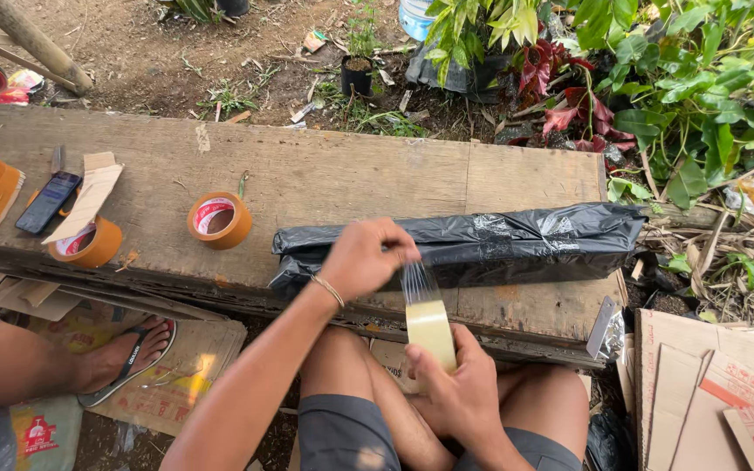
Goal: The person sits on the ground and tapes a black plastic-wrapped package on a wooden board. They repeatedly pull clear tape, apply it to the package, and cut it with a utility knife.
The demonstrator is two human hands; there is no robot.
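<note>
Bare wooden board (351,179) open between the brown tape roll (219,220) and the black wrapped bundle (482,244), bundle blocking the right part of the board, second tape roll (89,244), phone (48,201) and cardboard strip (89,196) crowding the left end, potted plants (482,52) standing behind the far edge

The left hand (361,258) pulls clear tape across a long black plastic bundle (473,244) on the wooden board (325,174). The right hand (460,392) holds the tape roll (430,331), maybe by its sides.

Glossy black plastic wrap (517,240), clear shiny tape roll (430,331), rough weathered wooden plank (325,174), matt cardboard (717,384).
</note>
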